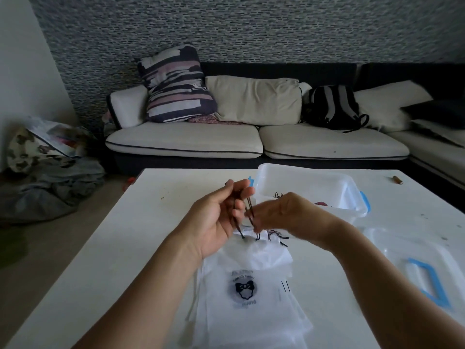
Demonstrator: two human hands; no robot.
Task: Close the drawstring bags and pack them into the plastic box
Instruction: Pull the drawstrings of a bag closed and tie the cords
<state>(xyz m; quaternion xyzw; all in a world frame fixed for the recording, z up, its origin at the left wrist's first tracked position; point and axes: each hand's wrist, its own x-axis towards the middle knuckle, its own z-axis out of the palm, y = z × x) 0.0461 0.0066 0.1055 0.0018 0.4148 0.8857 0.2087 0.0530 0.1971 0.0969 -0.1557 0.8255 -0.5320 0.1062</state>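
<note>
I sat at the white table (105,248) with both hands raised a little above a pile of white drawstring bags (247,306). My left hand (219,217) was turned palm up, the fingers curled, and it pinched one dark string (239,222) that ran down from my fingertips to the mouth of the top bag (254,253). My right hand (284,215) was just beside it, palm down, and its fingers were curled around another piece of the same dark string; how tight this grip was, I could not tell, because the back of the hand hid the fingertips. The mouth of the top bag looked gathered, with loose string ends lying near it. This bag had a round print with a black bow on it.

The plastic box (312,190) stood just behind my right hand, clear with blue clips on its sides. Something dark and something red lay inside it, too blurred to name. The lid (415,263), clear with a blue handle, lay flat on the table to my right. Behind the table stood a sofa (251,137) with cushions and a black backpack (332,107).
</note>
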